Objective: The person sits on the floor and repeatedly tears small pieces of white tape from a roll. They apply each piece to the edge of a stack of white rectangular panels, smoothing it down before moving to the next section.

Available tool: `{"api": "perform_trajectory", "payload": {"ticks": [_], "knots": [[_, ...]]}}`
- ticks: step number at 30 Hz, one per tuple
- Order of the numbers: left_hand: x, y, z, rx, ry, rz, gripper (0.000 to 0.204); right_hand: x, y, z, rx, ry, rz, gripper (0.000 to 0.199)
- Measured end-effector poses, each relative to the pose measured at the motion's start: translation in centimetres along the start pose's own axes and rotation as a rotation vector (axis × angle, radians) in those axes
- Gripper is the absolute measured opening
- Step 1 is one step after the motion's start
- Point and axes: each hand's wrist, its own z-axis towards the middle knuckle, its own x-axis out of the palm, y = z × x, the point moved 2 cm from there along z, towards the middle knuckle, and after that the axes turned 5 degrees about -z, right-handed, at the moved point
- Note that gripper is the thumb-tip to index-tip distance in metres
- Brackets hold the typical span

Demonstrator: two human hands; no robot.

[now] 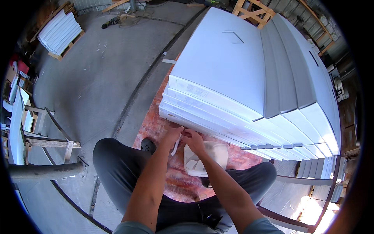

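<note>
Grey concrete floor [97, 82] spreads underneath, smooth and dusty, cut by one long dark groove. On it, close in front of the person, rises one big stack of white cartons [222, 58], flat, broad slabs with crisp edges and a faint sheen; those toward the right show matte grey faces, stepped one behind another. I can't count every layer. A reddish, scuffed board [150, 126] lies beneath the person and along the stack's near side. Well apart, one smaller pile of thin white slabs [60, 33] sits slanted on rough wood.

The person squats with two knees spread, in dark, soft trousers [119, 167]. Between them rests one off-white bundle [210, 156], squarish with rounded corners; bag or tub, I can't say.

Two bare hands meet just before the stack's lower edge. The left hand [173, 137] is pinched on one white strip [176, 146]; the right hand [193, 140] curls right beside it, its grip unclear to me. Narrow and limp, the strip hangs lengthwise, lower end toward the person, slightly leftward.
</note>
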Motion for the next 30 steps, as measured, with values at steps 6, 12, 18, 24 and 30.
{"api": "perform_trajectory", "payload": {"ticks": [6,12,18,24,30], "knots": [[5.4,0.8,-1.9,-0.010,0.398,-0.147,0.047,-8.4,3.2,-4.5,0.108,0.252,0.308,0.045],[9.4,-2.3,-12.4,-0.136,0.528,-0.154,0.059,-14.5,7.5,-10.7,0.012,0.184,0.214,0.037],[9.8,-1.9,-18.3,-0.224,0.577,-0.066,0.066,-14.4,8.2,-15.6,0.099,0.294,0.532,0.026],[9.8,-0.3,-18.4,-0.169,0.647,-0.129,0.061,-14.5,7.3,-16.6,0.095,0.262,0.487,0.021],[8.9,0.1,-17.6,-0.125,0.689,-0.151,0.057,-14.4,7.0,-15.9,-0.003,0.170,0.415,0.019]]}}
